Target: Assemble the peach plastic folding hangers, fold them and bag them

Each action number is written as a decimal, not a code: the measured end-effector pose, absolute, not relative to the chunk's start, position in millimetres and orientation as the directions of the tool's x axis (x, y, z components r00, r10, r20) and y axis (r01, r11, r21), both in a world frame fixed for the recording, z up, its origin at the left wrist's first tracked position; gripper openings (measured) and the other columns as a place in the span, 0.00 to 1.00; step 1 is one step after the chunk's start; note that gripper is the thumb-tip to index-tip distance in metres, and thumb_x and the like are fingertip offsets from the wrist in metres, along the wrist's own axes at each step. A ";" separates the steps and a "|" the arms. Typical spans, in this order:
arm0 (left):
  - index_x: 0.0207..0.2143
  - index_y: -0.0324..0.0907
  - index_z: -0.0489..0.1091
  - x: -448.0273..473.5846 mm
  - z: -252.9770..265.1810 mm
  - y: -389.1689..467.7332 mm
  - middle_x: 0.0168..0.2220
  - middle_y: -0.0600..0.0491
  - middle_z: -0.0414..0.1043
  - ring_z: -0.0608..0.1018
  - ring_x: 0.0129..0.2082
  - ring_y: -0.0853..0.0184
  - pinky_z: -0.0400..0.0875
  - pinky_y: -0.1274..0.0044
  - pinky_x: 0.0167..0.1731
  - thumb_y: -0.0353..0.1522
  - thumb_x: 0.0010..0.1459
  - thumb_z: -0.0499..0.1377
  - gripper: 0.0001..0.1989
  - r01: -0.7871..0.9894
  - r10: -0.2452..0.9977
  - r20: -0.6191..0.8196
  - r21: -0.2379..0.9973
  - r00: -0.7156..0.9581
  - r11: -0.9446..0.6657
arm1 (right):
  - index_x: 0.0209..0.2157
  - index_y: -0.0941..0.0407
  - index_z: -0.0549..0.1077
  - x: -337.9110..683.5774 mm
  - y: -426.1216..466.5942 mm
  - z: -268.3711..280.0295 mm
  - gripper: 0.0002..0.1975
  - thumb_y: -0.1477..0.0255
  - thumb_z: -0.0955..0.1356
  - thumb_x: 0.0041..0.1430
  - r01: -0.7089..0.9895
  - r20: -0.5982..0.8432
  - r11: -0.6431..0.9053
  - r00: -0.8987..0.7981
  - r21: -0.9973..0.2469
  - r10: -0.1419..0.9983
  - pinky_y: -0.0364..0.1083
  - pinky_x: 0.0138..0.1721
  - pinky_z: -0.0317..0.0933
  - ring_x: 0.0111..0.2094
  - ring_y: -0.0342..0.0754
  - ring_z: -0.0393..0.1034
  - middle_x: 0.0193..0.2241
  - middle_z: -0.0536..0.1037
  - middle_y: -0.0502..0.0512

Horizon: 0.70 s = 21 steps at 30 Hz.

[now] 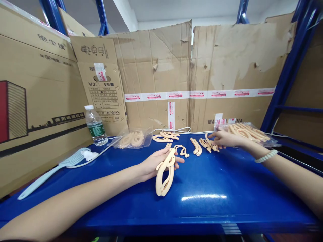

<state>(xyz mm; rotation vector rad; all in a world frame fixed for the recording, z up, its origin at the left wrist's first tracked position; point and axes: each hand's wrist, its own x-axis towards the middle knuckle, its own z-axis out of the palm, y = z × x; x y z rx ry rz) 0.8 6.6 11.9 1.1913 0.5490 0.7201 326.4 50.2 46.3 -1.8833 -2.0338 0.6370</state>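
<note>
My left hand (157, 163) is closed around a folded beige plastic folding hanger (165, 173), which hangs tilted out in front of the palm. Over on the right, my right hand (224, 138) is at a small pile of beige hanger pieces (208, 144). Its index finger stretches out to the pile's edge and the other fingers bend below it; I see no piece held in them. Between the two hands lie a pair of curved hanger arms (196, 147) and thin hanger hooks (182, 150). Folded hangers (166, 136) rest farther back.
Clear bags hold beige pieces at the back left (132, 138) and the back right (246, 131). A water bottle (96, 126) and a pale blue brush (55, 169) are on the left. Cardboard (156, 74) walls the blue table (202, 208); a white cable (108, 147) runs along the back.
</note>
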 end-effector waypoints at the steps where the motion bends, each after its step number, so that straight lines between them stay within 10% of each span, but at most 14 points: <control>1: 0.37 0.37 0.66 0.6 11.6 7.6 0.36 0.43 0.77 0.78 0.30 0.66 0.71 0.77 0.32 0.30 0.55 0.62 0.09 -0.221 0.755 -0.009 0.954 0.656 0.204 | 0.51 0.63 0.67 325.4 51.5 43.9 0.23 0.68 0.68 0.55 0.867 -0.083 0.046 -0.100 -0.496 0.992 0.41 0.21 0.61 0.22 0.44 0.69 0.21 0.75 0.53; 9: 0.36 0.37 0.68 2.2 8.1 10.0 0.34 0.44 0.77 0.79 0.31 0.65 0.72 0.77 0.30 0.30 0.57 0.60 0.06 -0.287 0.803 0.032 0.942 0.595 0.175 | 0.40 0.59 0.69 313.1 48.1 40.1 0.12 0.65 0.65 0.59 0.964 0.280 0.190 -0.134 -0.185 0.951 0.44 0.25 0.59 0.25 0.49 0.69 0.21 0.73 0.54; 13: 0.40 0.37 0.70 2.5 6.4 9.2 0.33 0.46 0.76 0.78 0.29 0.67 0.71 0.77 0.30 0.28 0.58 0.59 0.07 -0.315 0.827 0.032 0.932 0.562 0.179 | 0.40 0.57 0.68 256.5 -2.9 44.9 0.10 0.66 0.62 0.64 0.703 0.519 0.711 -0.599 -0.024 0.610 0.45 0.32 0.61 0.31 0.47 0.68 0.30 0.74 0.55; 15: 0.43 0.37 0.71 2.2 5.7 8.9 0.32 0.47 0.76 0.77 0.27 0.68 0.71 0.78 0.29 0.28 0.59 0.58 0.09 -0.324 0.840 0.026 0.929 0.542 0.180 | 0.40 0.57 0.70 226.6 -33.1 42.0 0.08 0.70 0.61 0.65 0.472 0.421 0.874 -0.820 0.114 0.388 0.45 0.35 0.61 0.35 0.47 0.67 0.35 0.73 0.57; 21: 0.43 0.35 0.72 2.4 6.5 7.7 0.30 0.47 0.76 0.77 0.27 0.68 0.70 0.77 0.31 0.28 0.60 0.57 0.09 -0.341 0.874 0.018 0.924 0.486 0.170 | 0.45 0.57 0.70 198.9 -57.8 18.0 0.11 0.75 0.59 0.67 0.290 0.335 0.855 -0.931 0.431 0.146 0.46 0.34 0.58 0.36 0.47 0.65 0.40 0.74 0.57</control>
